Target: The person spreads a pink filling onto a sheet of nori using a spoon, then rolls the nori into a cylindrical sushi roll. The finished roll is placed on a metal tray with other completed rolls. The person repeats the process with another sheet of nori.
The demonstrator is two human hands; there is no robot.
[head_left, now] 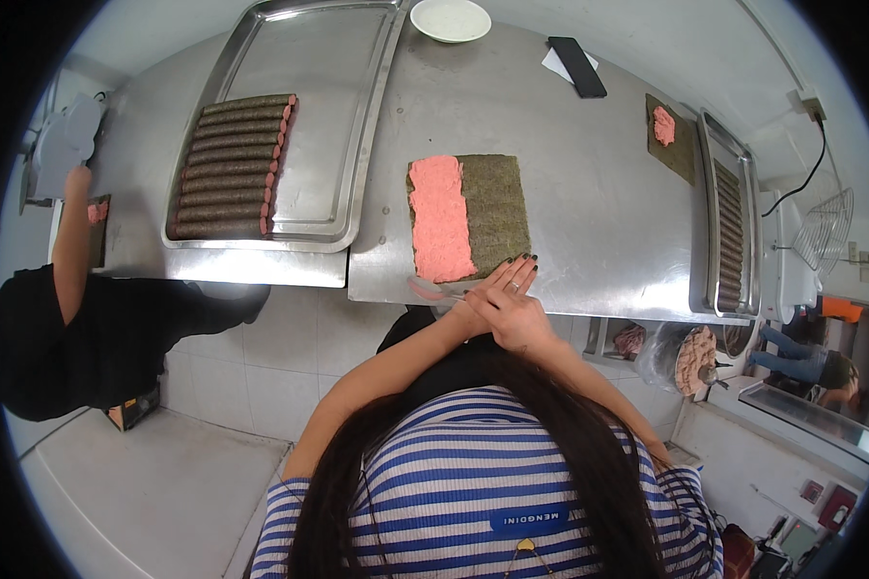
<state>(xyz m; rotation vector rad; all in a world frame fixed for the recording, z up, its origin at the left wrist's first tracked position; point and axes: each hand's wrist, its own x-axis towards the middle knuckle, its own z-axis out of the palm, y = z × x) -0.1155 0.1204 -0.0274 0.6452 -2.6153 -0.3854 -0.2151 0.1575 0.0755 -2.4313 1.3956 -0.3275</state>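
Note:
A dark green sheet of nori (497, 207) lies on the steel table in front of me. Pink paste (441, 222) covers its left part in an upright band. My left hand (504, 281) rests with fingers stretched over the sheet's near right corner, a ring on one finger. Across it lies my right hand (509, 317), its fingers pointing left around the handle end of a pale, paste-smeared scraper (434, 289). That scraper sits at the sheet's near edge, by the table rim. The right fingers' grip is partly hidden.
Left stands a steel tray (357, 174) with several nori rolls (232, 164). A white bowl (451, 19) and black phone (577, 68) lie far off. To the right are another nori sheet (681, 145) and tray (743, 145). A person in black (97, 318) works at left.

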